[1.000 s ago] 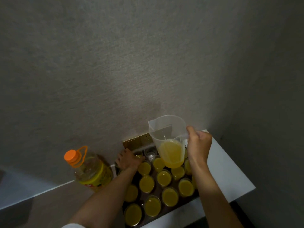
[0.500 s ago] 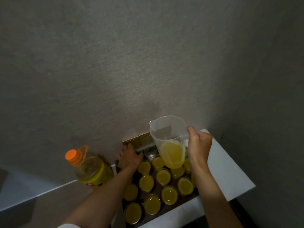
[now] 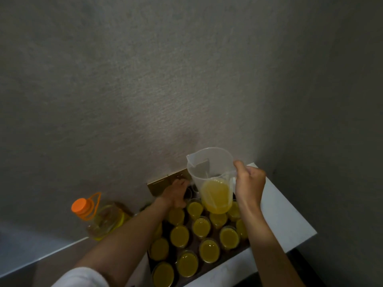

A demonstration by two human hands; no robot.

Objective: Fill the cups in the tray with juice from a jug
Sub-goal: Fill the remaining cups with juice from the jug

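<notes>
The jug (image 3: 211, 179) is clear, smooth plastic, faintly frosted; the cups (image 3: 179, 236) look like thin clear plastic; the bottle (image 3: 103, 219) is clear glossy plastic with a matt orange plastic cap (image 3: 80, 206); the wall (image 3: 145, 79) is rough, matt, finely textured; the plate (image 3: 163, 182) on it is shiny brass-coloured metal; the table (image 3: 284, 216) is smooth, white, slightly glossy; the sleeve (image 3: 83, 278) is white cloth.

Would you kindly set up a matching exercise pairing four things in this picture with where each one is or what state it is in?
Things:
1. jug
2. bottle
3. left hand
4. right hand

Places or states:
A. grips the jug's handle
B. stands left of the tray, orange cap on
C. held above the cups, partly full of juice
D. reaches to the tray's far end, by the wall

Pairs: 1-C, 2-B, 3-D, 4-A
</notes>
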